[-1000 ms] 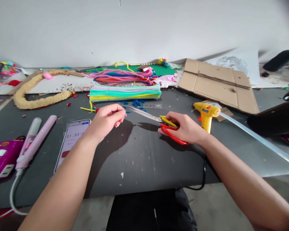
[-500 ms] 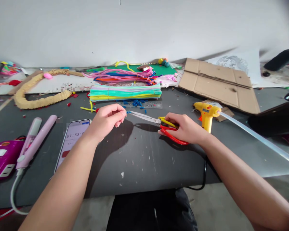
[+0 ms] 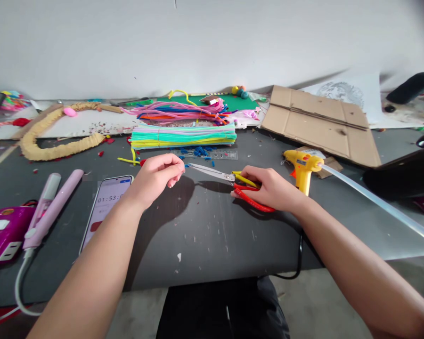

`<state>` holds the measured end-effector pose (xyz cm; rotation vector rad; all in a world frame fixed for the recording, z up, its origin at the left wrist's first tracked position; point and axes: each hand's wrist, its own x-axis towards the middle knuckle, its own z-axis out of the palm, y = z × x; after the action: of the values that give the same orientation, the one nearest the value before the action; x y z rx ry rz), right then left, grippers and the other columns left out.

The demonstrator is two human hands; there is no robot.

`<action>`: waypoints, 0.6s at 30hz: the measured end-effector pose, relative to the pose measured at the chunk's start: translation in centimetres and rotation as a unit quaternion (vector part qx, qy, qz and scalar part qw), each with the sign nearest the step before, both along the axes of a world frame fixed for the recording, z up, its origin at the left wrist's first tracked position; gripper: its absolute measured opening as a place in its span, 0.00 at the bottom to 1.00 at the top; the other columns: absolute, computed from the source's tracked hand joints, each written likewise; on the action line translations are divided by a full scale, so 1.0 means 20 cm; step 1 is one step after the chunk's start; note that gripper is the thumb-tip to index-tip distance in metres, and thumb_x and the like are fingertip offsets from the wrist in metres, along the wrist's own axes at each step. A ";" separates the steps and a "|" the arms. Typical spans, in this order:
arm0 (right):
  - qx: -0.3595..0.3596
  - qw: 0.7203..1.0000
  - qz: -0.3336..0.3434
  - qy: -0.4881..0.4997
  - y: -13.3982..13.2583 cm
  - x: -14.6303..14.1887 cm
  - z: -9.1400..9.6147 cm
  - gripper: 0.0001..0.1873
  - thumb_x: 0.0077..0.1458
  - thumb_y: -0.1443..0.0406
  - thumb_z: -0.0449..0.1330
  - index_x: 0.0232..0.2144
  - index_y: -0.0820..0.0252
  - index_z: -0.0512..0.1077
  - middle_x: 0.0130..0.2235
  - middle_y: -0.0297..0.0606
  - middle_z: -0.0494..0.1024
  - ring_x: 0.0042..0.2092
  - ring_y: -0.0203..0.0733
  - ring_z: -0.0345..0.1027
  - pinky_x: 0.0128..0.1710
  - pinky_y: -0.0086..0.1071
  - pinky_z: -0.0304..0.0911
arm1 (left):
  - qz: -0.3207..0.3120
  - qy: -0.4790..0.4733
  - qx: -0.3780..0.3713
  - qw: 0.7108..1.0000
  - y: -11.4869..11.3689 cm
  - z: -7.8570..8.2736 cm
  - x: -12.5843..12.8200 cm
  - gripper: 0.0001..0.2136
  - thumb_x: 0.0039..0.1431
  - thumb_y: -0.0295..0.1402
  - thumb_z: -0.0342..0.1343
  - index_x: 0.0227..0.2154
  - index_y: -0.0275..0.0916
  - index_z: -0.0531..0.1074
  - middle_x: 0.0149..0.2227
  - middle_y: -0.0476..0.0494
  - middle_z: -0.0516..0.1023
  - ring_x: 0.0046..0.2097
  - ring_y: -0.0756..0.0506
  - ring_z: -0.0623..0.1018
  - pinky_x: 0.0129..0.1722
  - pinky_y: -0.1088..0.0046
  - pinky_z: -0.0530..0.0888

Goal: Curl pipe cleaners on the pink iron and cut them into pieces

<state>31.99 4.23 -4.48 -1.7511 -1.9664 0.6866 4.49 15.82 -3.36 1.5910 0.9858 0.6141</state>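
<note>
My left hand [image 3: 158, 175] hovers over the dark table [image 3: 205, 235] with its fingers pinched together. A tiny blue pipe-cleaner piece [image 3: 187, 165] pokes out at its fingertips. My right hand [image 3: 273, 188] grips the red and yellow handles of the scissors [image 3: 229, 179]. Their blades are closed and point left, the tip touching the blue piece beside my left fingers. Just behind the blades, small blue cut bits [image 3: 199, 151] lie on a clear ruler.
A bundle of pastel pipe cleaners [image 3: 183, 135] and loose coloured ones [image 3: 183, 111] lie behind. A yellow glue gun [image 3: 303, 167] stands right of my right hand. A phone [image 3: 106, 202], pink hair iron [image 3: 51, 202], cardboard [image 3: 321, 122] and beige padded loop [image 3: 49, 136] surround the work area.
The scissor blades, slightly apart a second ago, have closed at the blue piece. My right hand shifted a little toward the left hand; the left hand stayed put.
</note>
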 end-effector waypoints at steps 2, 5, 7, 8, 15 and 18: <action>-0.001 1.000 0.001 0.000 0.00 0.00 0.00 0.18 0.52 0.50 0.64 0.32 0.57 0.67 0.24 0.29 0.68 0.27 0.35 0.54 0.27 0.30 0.49 | -0.002 0.000 -0.001 1.000 0.00 0.00 0.00 0.07 0.56 0.34 0.57 0.25 0.38 0.69 0.25 0.48 0.68 0.25 0.52 0.65 0.25 0.74 0.61; -0.005 1.000 0.001 -0.002 0.00 0.00 0.00 0.18 0.52 0.49 0.64 0.32 0.57 0.67 0.25 0.29 0.69 0.27 0.35 0.55 0.27 0.30 0.49 | -0.006 -0.002 -0.001 1.000 0.00 -0.01 0.00 0.07 0.56 0.34 0.57 0.26 0.38 0.69 0.25 0.48 0.67 0.25 0.52 0.65 0.25 0.74 0.61; -0.007 1.000 0.000 -0.003 0.00 0.00 0.01 0.18 0.52 0.49 0.63 0.32 0.56 0.67 0.25 0.29 0.69 0.27 0.35 0.55 0.27 0.30 0.49 | -0.009 -0.002 -0.001 1.000 0.00 -0.01 0.00 0.07 0.56 0.34 0.57 0.25 0.38 0.69 0.25 0.48 0.67 0.25 0.52 0.65 0.25 0.74 0.60; -0.007 1.000 0.000 -0.003 0.00 0.00 0.01 0.18 0.52 0.49 0.63 0.32 0.56 0.67 0.25 0.29 0.69 0.27 0.35 0.54 0.27 0.30 0.49 | -0.009 -0.002 -0.002 1.000 0.00 -0.01 0.00 0.07 0.56 0.34 0.57 0.25 0.38 0.68 0.25 0.48 0.67 0.25 0.52 0.65 0.25 0.74 0.60; -0.008 1.000 0.003 -0.005 0.00 0.00 0.00 0.18 0.53 0.49 0.63 0.32 0.57 0.67 0.25 0.29 0.68 0.27 0.35 0.54 0.27 0.29 0.48 | -0.011 -0.002 -0.007 1.000 0.01 -0.01 0.00 0.07 0.56 0.33 0.57 0.25 0.38 0.68 0.25 0.48 0.67 0.25 0.52 0.65 0.25 0.74 0.60; -0.003 1.000 0.005 -0.008 0.00 0.00 0.00 0.19 0.53 0.49 0.63 0.31 0.57 0.67 0.25 0.29 0.68 0.27 0.35 0.54 0.27 0.29 0.48 | -0.012 -0.004 -0.010 1.000 0.01 -0.01 0.00 0.08 0.56 0.33 0.57 0.25 0.38 0.68 0.25 0.48 0.67 0.25 0.52 0.65 0.25 0.74 0.60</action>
<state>32.02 4.24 -4.46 -1.7567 -1.9879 0.6835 4.45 15.95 -3.58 1.5800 0.9633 0.5918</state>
